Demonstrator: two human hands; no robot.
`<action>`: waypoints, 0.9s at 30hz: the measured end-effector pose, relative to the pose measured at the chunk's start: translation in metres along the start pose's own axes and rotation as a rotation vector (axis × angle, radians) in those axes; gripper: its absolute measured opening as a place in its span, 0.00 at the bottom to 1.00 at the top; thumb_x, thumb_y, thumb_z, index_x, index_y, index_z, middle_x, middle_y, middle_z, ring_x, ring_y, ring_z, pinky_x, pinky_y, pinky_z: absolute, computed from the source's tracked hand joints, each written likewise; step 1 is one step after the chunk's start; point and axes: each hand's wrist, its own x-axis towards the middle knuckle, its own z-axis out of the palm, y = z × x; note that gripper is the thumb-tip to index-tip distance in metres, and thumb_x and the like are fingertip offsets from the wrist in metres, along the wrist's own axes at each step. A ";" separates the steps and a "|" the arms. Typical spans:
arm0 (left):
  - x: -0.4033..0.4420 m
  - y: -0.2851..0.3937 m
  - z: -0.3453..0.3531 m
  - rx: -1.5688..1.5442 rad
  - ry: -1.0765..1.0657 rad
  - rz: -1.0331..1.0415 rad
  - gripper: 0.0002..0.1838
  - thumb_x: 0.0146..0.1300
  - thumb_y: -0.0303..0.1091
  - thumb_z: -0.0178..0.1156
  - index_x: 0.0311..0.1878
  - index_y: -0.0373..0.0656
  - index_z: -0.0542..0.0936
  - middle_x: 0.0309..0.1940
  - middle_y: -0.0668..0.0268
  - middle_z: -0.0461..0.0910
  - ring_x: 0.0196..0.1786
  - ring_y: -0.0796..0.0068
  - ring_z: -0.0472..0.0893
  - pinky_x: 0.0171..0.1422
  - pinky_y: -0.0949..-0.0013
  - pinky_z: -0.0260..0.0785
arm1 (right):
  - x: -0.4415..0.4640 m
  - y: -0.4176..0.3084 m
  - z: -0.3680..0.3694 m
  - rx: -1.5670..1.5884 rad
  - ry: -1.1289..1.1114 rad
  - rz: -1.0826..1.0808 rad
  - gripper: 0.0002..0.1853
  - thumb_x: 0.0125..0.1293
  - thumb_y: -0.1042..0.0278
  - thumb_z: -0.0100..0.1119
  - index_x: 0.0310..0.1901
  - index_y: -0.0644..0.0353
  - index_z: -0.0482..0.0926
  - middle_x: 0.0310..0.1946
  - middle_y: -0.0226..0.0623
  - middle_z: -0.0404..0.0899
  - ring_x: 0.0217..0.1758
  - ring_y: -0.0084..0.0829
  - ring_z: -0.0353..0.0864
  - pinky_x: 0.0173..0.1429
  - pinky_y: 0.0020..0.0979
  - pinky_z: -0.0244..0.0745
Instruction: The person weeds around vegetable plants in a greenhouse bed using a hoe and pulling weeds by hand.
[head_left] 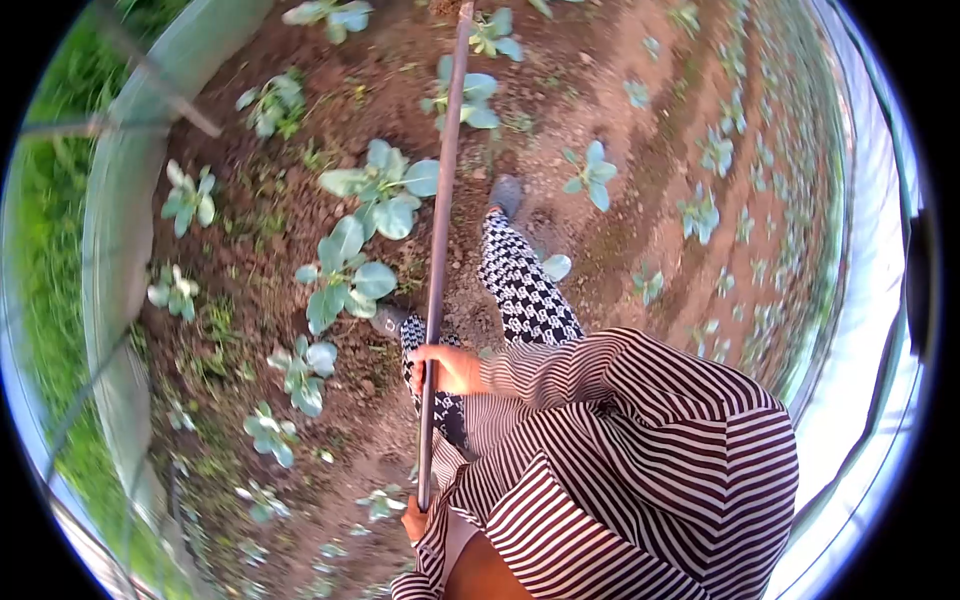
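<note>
A long, slim brown pole (447,180), the handle of a tool, runs from my body up to the top edge of the view. Its far end meets the soil there, and the head is cut off, so its kind cannot be told. My right hand (452,370) is closed round the shaft in front of my waist. Lower down, my left hand (413,520) grips the near end, partly hidden by my striped sleeve. Leafy cabbage-like plants (345,275) stand just left of the shaft, and another plant (470,95) is close to its far part.
My shoes (507,195) stand on brown soil among the plants. More rows of young plants (700,215) stretch along the right. Pale green netting (125,200) curves along the left, with grass (60,330) beyond. White sheeting (860,300) borders the right side.
</note>
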 end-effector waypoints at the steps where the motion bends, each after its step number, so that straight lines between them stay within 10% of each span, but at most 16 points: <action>1: 0.009 -0.002 -0.008 0.022 0.025 0.031 0.16 0.50 0.43 0.67 0.29 0.41 0.74 0.18 0.52 0.74 0.23 0.50 0.76 0.31 0.55 0.68 | -0.014 -0.008 -0.003 0.007 0.057 -0.057 0.11 0.57 0.63 0.62 0.25 0.58 0.72 0.19 0.33 0.71 0.26 0.36 0.74 0.38 0.41 0.72; 6: 0.075 0.070 -0.055 0.369 -0.031 0.193 0.16 0.51 0.45 0.66 0.31 0.41 0.76 0.18 0.56 0.76 0.21 0.59 0.74 0.29 0.59 0.67 | -0.016 -0.107 -0.082 0.059 0.182 -0.403 0.11 0.58 0.62 0.60 0.26 0.58 0.70 0.18 0.36 0.70 0.23 0.36 0.75 0.33 0.40 0.74; 7: 0.152 0.123 -0.028 0.555 0.028 0.411 0.19 0.51 0.48 0.63 0.38 0.42 0.77 0.27 0.56 0.79 0.29 0.59 0.78 0.35 0.60 0.70 | 0.044 -0.209 -0.127 0.029 -0.106 -0.632 0.13 0.61 0.58 0.55 0.28 0.60 0.70 0.18 0.38 0.71 0.22 0.36 0.75 0.33 0.39 0.75; 8: 0.181 0.154 -0.070 0.854 0.089 0.555 0.24 0.51 0.51 0.61 0.45 0.43 0.78 0.36 0.56 0.82 0.37 0.60 0.81 0.41 0.60 0.73 | 0.048 -0.211 -0.128 0.177 0.096 -0.368 0.16 0.62 0.55 0.51 0.30 0.61 0.69 0.18 0.40 0.71 0.23 0.37 0.76 0.34 0.40 0.77; 9: 0.159 0.167 -0.038 0.740 0.461 0.608 0.18 0.51 0.52 0.60 0.29 0.45 0.80 0.21 0.53 0.78 0.26 0.56 0.80 0.29 0.56 0.71 | 0.043 -0.198 -0.150 0.247 0.248 -0.532 0.14 0.61 0.58 0.53 0.25 0.56 0.65 0.14 0.34 0.64 0.17 0.33 0.68 0.29 0.39 0.71; 10: 0.141 0.274 -0.075 0.875 0.187 0.279 0.18 0.49 0.52 0.61 0.29 0.45 0.80 0.23 0.53 0.80 0.30 0.53 0.82 0.32 0.54 0.73 | 0.006 -0.191 -0.135 0.289 0.401 -0.697 0.16 0.60 0.61 0.55 0.20 0.51 0.62 0.09 0.28 0.58 0.11 0.29 0.61 0.23 0.38 0.66; 12: 0.164 0.325 -0.039 0.759 0.301 0.246 0.12 0.47 0.44 0.64 0.27 0.46 0.80 0.22 0.54 0.79 0.29 0.52 0.81 0.33 0.53 0.72 | -0.008 -0.289 -0.182 0.417 0.318 -0.583 0.17 0.57 0.64 0.54 0.17 0.49 0.58 0.07 0.25 0.54 0.09 0.27 0.57 0.21 0.35 0.63; 22: 0.158 0.559 -0.020 0.953 0.400 0.752 0.08 0.48 0.40 0.63 0.24 0.48 0.77 0.18 0.59 0.77 0.23 0.54 0.78 0.26 0.55 0.68 | -0.206 -0.430 -0.221 0.858 0.189 -0.899 0.14 0.54 0.68 0.55 0.18 0.49 0.59 0.09 0.20 0.53 0.10 0.19 0.54 0.20 0.29 0.56; 27: 0.132 0.621 -0.055 1.006 0.151 0.663 0.15 0.47 0.46 0.65 0.27 0.43 0.78 0.21 0.53 0.79 0.28 0.50 0.79 0.33 0.52 0.70 | -0.234 -0.443 -0.201 0.889 0.384 -0.892 0.13 0.56 0.71 0.56 0.21 0.53 0.61 0.12 0.24 0.56 0.12 0.21 0.58 0.21 0.32 0.60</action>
